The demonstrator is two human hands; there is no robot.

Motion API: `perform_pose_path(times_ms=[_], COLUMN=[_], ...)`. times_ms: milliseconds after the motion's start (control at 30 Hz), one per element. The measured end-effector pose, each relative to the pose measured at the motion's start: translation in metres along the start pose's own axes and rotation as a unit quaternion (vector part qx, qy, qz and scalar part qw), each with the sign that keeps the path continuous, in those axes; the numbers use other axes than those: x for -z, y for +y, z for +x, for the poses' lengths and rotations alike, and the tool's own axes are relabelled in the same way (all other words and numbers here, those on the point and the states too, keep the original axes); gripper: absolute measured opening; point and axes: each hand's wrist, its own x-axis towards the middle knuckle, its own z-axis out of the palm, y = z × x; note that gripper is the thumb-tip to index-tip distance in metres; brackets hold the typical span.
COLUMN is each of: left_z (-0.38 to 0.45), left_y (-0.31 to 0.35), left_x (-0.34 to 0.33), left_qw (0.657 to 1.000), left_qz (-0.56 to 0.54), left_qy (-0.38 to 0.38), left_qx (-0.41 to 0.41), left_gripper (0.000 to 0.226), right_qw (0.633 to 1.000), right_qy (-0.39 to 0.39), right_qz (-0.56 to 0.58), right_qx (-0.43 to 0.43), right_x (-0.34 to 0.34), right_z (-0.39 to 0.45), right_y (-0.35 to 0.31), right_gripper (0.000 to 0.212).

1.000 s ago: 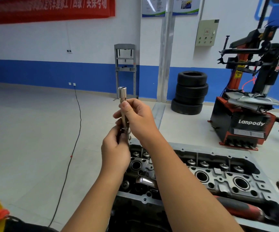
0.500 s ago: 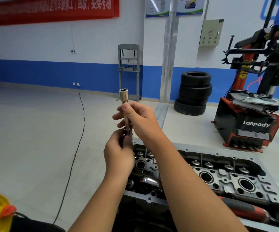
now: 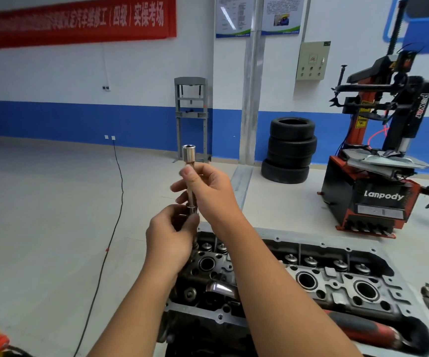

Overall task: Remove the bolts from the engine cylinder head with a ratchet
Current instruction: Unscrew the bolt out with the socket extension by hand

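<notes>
Upright above the engine cylinder head (image 3: pixel 319 276), a chrome socket extension (image 3: pixel 190 173) is pinched along its shaft by the right hand (image 3: pixel 208 191), open socket end pointing up, while the left hand (image 3: pixel 169 235) grips its lower end, where a fitting is hidden by the fingers. Its long axis runs vertical, and the dark, oily head, with round plug wells and valve springs, lies directly below, nearer the left hand. A red-handled tool (image 3: pixel 362 328) rests on the head's near edge

Upright chrome socket extension (image 3: pixel 190 176) above cylinder head (image 3: pixel 337 276)
</notes>
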Motion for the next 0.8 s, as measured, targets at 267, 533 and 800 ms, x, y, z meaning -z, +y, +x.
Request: perform_pose_path(times_ms=[267, 533, 800], left_z=[-0.009, -0.009, -0.013], left_y=[-0.008, -0.007, -0.007], left_x=[-0.004, -0.002, -0.004], left_qw=[0.998, 0.998, 0.999], left_qz=[0.031, 0.047, 0.009], left_qy=[-0.013, 0.033, 0.006], left_qx=[-0.046, -0.030, -0.042], left_gripper=[0.014, 0.012, 0.018], right_qw=[1.000, 0.999, 1.000], right_qy=[-0.003, -0.030, -0.019], right_qz=[-0.006, 0.004, -0.006], right_qx=[-0.002, 0.012, 0.019], right_x=[0.001, 0.000, -0.002], right_z=[-0.001, -0.003, -0.002], right_y=[-0.001, 0.004, 0.003], right_gripper=[0.025, 0.022, 0.011])
